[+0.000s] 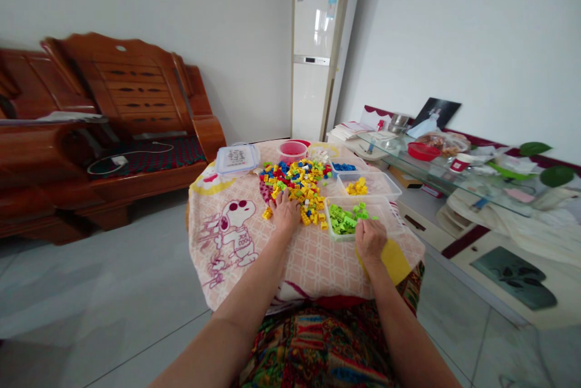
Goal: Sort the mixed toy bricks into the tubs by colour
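A mixed pile of toy building bricks (pixel 295 179), mostly yellow with some red, blue, green and white, lies mid-table. My left hand (pixel 285 213) rests at the near edge of this pile, its fingers apart and touching yellow bricks. At the near rim of a clear plastic box (pixel 388 213) holding light green bricks (pixel 344 218), my right hand (pixel 371 239) is closed with curled fingers. What those fingers hold, if anything, is hidden. Behind stands another clear box (pixel 385 184) with yellow bricks (pixel 356 186), and farther back are blue bricks (pixel 344 167) in a container.
A pink round tub (pixel 292 151) and a white-lidded box (pixel 236 158) stand at the back of the cloth-covered table (pixel 313 267). White bricks (pixel 320 155) lie near the tub. To the right is a cluttered glass-topped cabinet (pixel 426 161); a wooden bench (pixel 131 97) stands left.
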Motion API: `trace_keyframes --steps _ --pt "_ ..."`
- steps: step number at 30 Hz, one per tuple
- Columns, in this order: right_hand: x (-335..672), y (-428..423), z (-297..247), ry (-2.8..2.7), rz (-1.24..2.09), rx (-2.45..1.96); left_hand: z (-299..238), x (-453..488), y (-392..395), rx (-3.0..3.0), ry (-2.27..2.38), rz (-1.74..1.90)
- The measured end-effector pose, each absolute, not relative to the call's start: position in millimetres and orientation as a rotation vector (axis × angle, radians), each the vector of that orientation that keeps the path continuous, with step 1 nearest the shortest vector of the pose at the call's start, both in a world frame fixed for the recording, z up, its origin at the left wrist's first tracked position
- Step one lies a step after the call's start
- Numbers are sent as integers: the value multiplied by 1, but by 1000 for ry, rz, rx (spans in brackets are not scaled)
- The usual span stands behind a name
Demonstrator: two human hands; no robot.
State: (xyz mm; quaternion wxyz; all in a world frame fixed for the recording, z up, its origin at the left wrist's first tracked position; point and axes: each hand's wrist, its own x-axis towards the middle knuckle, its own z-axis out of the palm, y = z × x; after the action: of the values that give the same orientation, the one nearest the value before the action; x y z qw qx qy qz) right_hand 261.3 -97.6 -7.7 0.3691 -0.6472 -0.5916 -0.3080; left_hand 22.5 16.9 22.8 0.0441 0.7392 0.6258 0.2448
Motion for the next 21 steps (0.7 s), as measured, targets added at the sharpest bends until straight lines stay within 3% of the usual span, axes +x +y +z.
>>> trace_keyframes --steps 13,21 --pt "261 -98 -9 -1522 -734 -1684 23 23 14 2211 1730 1132" --pt "263 -97 -10 -1526 -758 -1691 14 56 -7 2371 1016 1363"
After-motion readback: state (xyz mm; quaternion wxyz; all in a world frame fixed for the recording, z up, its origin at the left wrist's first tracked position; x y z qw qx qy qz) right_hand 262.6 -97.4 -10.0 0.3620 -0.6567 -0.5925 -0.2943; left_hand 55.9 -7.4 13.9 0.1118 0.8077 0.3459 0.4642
